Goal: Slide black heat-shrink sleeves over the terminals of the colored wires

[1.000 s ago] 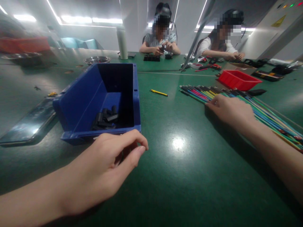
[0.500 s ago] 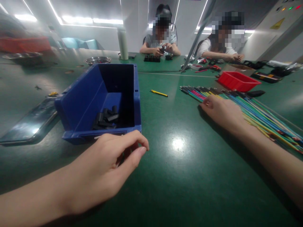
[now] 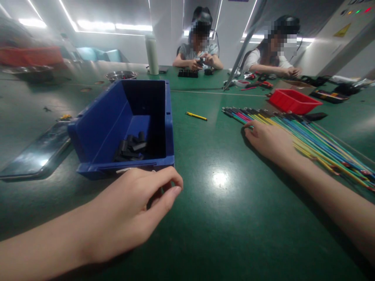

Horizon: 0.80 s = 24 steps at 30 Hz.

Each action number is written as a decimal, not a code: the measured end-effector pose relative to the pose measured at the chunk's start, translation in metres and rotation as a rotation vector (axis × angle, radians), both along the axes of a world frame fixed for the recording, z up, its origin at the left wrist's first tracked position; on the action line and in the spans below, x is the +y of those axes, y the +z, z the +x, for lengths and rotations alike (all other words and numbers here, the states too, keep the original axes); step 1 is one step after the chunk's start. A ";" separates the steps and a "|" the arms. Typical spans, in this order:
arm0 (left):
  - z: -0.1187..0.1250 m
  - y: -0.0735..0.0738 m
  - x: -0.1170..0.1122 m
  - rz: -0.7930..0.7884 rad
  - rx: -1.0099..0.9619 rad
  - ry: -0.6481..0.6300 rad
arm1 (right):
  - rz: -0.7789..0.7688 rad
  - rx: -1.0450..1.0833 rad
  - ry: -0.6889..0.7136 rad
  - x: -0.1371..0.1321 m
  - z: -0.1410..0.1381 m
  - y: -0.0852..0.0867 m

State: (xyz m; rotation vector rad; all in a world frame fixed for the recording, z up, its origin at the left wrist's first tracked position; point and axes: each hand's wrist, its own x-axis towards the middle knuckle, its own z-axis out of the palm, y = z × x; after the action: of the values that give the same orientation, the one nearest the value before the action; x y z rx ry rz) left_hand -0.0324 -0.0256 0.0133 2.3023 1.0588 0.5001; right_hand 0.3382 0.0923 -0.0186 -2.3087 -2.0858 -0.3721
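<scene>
My left hand [image 3: 131, 210] rests on the green table just in front of the blue bin [image 3: 102, 121], fingers curled in a pinch around something small and dark that I cannot make out. Several small black parts [image 3: 131, 148] lie in the bin's bottom. My right hand [image 3: 271, 140] lies on the near ends of a spread of coloured wires [image 3: 307, 134], fingers closed on a wire at the bundle's left edge.
A yellow pen [image 3: 196, 115] lies mid-table. A red tray [image 3: 293, 100] stands behind the wires, a phone [image 3: 38, 150] left of the bin. Two other people work at the far edge beside a pale bottle [image 3: 152, 54] and a metal bowl [image 3: 121, 74].
My right hand has slid left and toward me along the wires, drawing one out at the bundle's edge. My left hand has barely moved.
</scene>
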 end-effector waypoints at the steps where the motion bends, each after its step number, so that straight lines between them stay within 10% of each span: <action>1: -0.001 -0.001 0.000 0.033 0.035 -0.010 | 0.007 0.010 0.015 0.000 -0.001 0.000; 9: -0.002 -0.014 0.003 0.444 0.241 -0.163 | 0.086 0.075 0.146 0.001 -0.001 -0.006; 24: -0.004 -0.013 0.005 0.488 0.390 -0.299 | 0.175 0.188 0.482 0.011 -0.046 -0.017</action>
State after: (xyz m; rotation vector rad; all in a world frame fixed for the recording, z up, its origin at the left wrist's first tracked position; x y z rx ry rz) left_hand -0.0366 -0.0210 0.0003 3.0198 0.7930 0.2039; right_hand 0.2917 0.1037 -0.0357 -1.6071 -2.3051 -0.2936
